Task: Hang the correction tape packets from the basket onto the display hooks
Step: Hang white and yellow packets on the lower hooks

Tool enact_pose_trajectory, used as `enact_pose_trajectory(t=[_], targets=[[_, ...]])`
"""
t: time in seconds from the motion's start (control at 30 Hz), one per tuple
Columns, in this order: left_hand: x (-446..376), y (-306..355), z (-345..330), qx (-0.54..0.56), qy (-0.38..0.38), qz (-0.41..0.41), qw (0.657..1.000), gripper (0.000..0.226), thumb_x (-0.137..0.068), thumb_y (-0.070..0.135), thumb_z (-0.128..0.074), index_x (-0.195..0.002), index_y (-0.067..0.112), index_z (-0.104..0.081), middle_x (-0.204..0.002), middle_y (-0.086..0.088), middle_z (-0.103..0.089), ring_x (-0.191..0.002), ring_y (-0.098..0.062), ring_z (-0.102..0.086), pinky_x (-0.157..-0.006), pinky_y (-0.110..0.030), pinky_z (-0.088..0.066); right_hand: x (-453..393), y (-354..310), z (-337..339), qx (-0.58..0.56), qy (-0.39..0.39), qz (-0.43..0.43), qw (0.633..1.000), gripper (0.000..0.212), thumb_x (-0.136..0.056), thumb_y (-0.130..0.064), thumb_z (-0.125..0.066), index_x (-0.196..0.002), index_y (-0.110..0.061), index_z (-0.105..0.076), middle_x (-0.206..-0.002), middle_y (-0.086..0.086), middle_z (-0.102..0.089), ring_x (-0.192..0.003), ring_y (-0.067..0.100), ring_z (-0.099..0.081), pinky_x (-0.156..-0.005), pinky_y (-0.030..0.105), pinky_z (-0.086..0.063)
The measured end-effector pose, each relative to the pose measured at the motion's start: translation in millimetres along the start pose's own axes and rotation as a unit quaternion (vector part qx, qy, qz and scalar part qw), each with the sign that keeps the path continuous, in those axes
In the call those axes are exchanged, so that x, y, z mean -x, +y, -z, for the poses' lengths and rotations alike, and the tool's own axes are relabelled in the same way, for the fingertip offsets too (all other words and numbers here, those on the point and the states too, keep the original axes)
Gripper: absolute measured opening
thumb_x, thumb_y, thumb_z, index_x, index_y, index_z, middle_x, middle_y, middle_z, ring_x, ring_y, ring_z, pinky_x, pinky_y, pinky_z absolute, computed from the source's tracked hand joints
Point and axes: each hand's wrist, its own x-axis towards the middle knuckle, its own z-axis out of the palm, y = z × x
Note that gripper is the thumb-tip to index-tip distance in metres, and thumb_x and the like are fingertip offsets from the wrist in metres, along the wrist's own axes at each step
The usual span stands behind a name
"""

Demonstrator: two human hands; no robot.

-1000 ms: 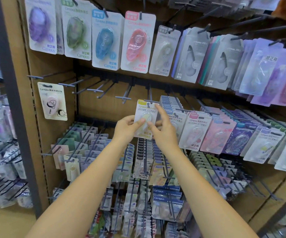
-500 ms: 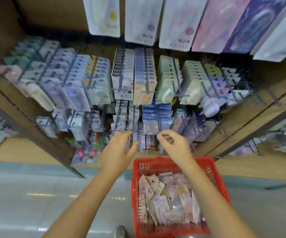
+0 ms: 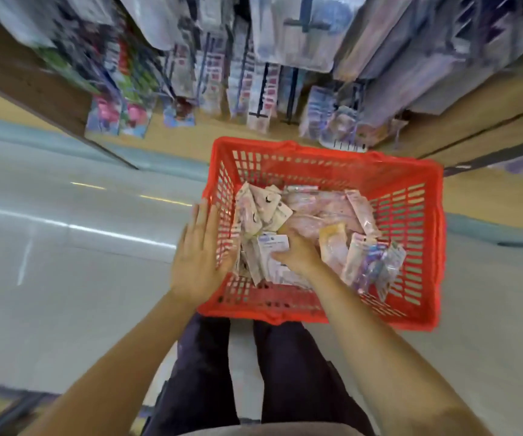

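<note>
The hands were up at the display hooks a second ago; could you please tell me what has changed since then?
Both hands let go of the hung packet and came down. The right hand is now inside the red basket, fingers on a white-carded packet; whether it grips is unclear. The left hand lies flat and open against the basket's left wall. The view tilted down. The basket still holds loose packets.

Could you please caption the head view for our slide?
Right hand reaches among correction tape packets in red basket; left hand flat beside its wall.

No print can be read — the card headers on the correction tape packets [image 3: 304, 215] and the hanging display packets [image 3: 254, 99] are blurred.
</note>
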Motion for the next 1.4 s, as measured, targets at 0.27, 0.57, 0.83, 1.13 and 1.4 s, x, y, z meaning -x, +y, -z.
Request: enact_pose_trajectory(t=[0.27,0.57,0.83,1.13,1.4], targets=[[20,2,-11,0.009,0.021,0.015,1.0,0.083,-0.098,0.048,-0.05,-0.16,-0.002,-0.025,-0.167,-0.026,-0.02,-0.154,-0.04,-0.02,-0.116,-0.055,-0.034,-9,14,-18,-0.009,-0.005,0.005,1.0,0.048,-0.083,-0.029,-0.08,-0.126,-0.017,-0.064,-0.114,0.0,-0.07,-0.105,0.018,-0.064,-0.074,0.024,-0.039],[21,4,-12,0.028,0.038,0.016,0.999,0.083,-0.099,0.05,-0.051,-0.16,-0.001,-0.026,-0.168,-0.024,-0.02,-0.154,-0.041,-0.02,-0.118,-0.057,-0.032,-9,11,-3,-0.094,0.026,0.041,0.994,0.027,-0.093,-0.013,-0.068,-0.12,-0.013,-0.069,-0.103,-0.005,-0.068,-0.07,-0.001,-0.059,-0.056,0.01,-0.041],[10,41,0,0.073,0.071,-0.013,0.995,0.091,-0.089,0.056,-0.067,-0.152,-0.003,-0.038,-0.158,-0.02,-0.041,-0.15,-0.033,-0.032,-0.127,-0.038,-0.02,26,8,32,-0.27,-0.058,0.073,0.958,0.013,-0.091,-0.022,-0.074,-0.103,-0.019,-0.073,-0.106,0.002,-0.077,-0.099,0.017,-0.072,-0.092,0.044,-0.057],[-36,133,-39,0.432,-0.2,0.225,0.85,0.024,-0.088,0.012,-0.08,-0.108,0.023,-0.071,-0.101,0.014,-0.073,-0.084,0.007,-0.069,-0.079,-0.021,-0.056,73,81,80,-0.323,0.086,0.011,0.943,0.016,-0.09,-0.041,-0.073,-0.099,-0.029,-0.069,-0.104,-0.013,-0.068,-0.101,0.009,-0.066,-0.09,0.031,-0.055],[-47,149,-92,0.396,-0.237,0.313,0.83,0.027,-0.096,0.023,-0.073,-0.121,0.013,-0.072,-0.108,0.001,-0.074,-0.092,-0.012,-0.07,-0.066,-0.017,-0.051,78,135,70,-0.266,0.141,-0.069,0.951,0.084,-0.069,-0.054,-0.088,-0.133,-0.015,-0.052,-0.124,-0.012,-0.059,-0.114,0.008,-0.056,-0.103,0.028,-0.043]])
